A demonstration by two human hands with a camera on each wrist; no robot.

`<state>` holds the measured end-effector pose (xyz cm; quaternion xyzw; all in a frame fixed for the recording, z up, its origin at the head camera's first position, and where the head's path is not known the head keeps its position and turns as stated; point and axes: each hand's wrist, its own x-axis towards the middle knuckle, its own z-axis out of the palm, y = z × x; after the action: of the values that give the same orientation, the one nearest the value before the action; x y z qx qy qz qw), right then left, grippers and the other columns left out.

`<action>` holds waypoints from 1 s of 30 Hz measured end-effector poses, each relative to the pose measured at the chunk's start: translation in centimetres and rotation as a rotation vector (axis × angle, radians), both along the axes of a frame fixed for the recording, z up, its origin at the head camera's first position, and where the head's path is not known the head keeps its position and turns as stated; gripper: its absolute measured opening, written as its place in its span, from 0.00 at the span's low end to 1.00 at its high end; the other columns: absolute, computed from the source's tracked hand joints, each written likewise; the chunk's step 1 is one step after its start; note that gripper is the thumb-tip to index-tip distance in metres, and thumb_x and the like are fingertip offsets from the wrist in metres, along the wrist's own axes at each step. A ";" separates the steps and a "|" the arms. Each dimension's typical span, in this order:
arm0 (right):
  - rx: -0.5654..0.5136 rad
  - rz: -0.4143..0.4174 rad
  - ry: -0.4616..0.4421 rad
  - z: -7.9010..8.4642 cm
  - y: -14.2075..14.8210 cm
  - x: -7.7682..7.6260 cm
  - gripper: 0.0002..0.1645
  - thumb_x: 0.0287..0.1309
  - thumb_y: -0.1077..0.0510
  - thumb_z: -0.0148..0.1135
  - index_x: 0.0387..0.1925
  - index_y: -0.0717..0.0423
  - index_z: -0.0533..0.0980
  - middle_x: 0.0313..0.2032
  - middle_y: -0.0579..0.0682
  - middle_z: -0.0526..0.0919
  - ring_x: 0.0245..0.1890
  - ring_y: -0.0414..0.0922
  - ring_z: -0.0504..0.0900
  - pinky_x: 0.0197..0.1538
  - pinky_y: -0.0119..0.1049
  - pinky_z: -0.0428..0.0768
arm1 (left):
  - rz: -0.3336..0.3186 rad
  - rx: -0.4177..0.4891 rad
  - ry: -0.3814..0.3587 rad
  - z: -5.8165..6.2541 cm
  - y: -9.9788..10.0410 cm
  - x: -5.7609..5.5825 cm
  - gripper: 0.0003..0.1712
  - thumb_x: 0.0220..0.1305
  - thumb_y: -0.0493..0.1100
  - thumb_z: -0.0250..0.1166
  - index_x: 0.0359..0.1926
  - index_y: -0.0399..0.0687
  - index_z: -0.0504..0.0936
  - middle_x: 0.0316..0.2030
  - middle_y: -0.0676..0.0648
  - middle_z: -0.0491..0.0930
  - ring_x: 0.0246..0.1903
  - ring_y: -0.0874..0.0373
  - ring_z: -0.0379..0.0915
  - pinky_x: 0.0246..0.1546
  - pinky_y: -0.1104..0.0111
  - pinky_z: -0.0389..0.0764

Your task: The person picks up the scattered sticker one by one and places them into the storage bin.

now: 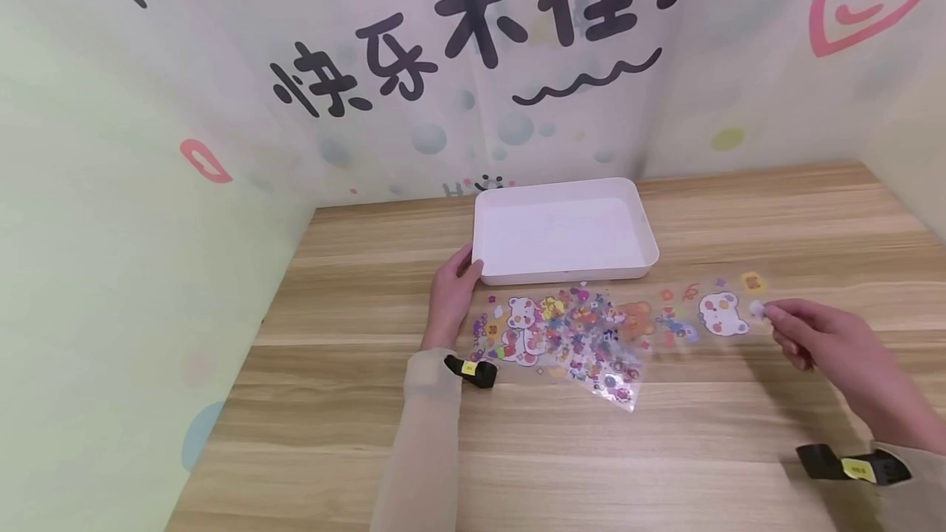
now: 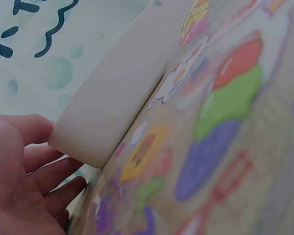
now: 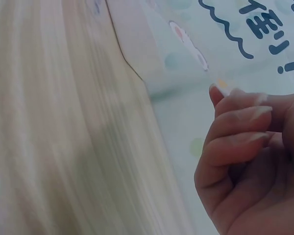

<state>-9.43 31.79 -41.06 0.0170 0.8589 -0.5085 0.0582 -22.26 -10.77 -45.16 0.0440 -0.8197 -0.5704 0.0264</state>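
Note:
A white tray (image 1: pixel 565 236) stands at the back of the table. My left hand (image 1: pixel 449 295) grips its front left corner, with the thumb at the corner in the left wrist view and the fingers along the outer side. In front of the tray stretches a long clear sticker sheet (image 1: pixel 724 314) printed with bears, fruit and small shapes. My right hand (image 1: pixel 831 347) pinches its right end between thumb and index finger, that end raised off the table. Many small colourful stickers (image 1: pixel 591 343) on clear film lie over the sheet's middle, one corner pointing toward me.
The wooden table (image 1: pixel 332 425) extends in front and to both sides. A printed cloth (image 1: pixel 414 138) with writing hangs right behind the tray. Pale walls (image 1: pixel 111 228) close off the left and right sides.

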 end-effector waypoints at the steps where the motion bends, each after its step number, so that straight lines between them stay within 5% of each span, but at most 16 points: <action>1: -0.010 -0.004 0.005 0.0 0.1 0.0 0.24 0.64 0.47 0.43 0.46 0.65 0.65 0.20 0.49 0.68 0.18 0.42 0.68 0.17 0.36 0.65 | 0.000 0.000 0.000 0.0 0.0 0.0 0.24 0.61 0.54 0.54 0.59 0.62 0.68 0.55 0.59 0.69 0.54 0.65 0.63 0.54 0.70 0.67; 21: -0.090 -0.091 -0.015 0.3 1.1 0.3 0.31 0.62 0.42 0.42 0.47 0.68 0.62 0.24 0.47 0.66 0.21 0.42 0.66 0.23 0.37 0.66 | -0.006 -0.005 -0.016 0.0 -0.1 0.1 0.27 0.58 0.59 0.56 0.59 0.66 0.67 0.56 0.60 0.68 0.56 0.65 0.61 0.55 0.68 0.66; 30: -0.282 -0.042 -0.030 0.3 0.1 0.1 0.29 0.62 0.46 0.46 0.48 0.69 0.59 0.24 0.47 0.63 0.21 0.41 0.63 0.23 0.40 0.63 | -0.019 -0.006 -0.020 0.2 0.0 0.1 0.33 0.52 0.61 0.60 0.60 0.64 0.67 0.58 0.58 0.66 0.59 0.62 0.59 0.58 0.66 0.61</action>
<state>-9.36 31.90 -40.71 0.0342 0.7774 -0.6250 0.0620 -22.17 -10.80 -45.00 0.0420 -0.8221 -0.5677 0.0131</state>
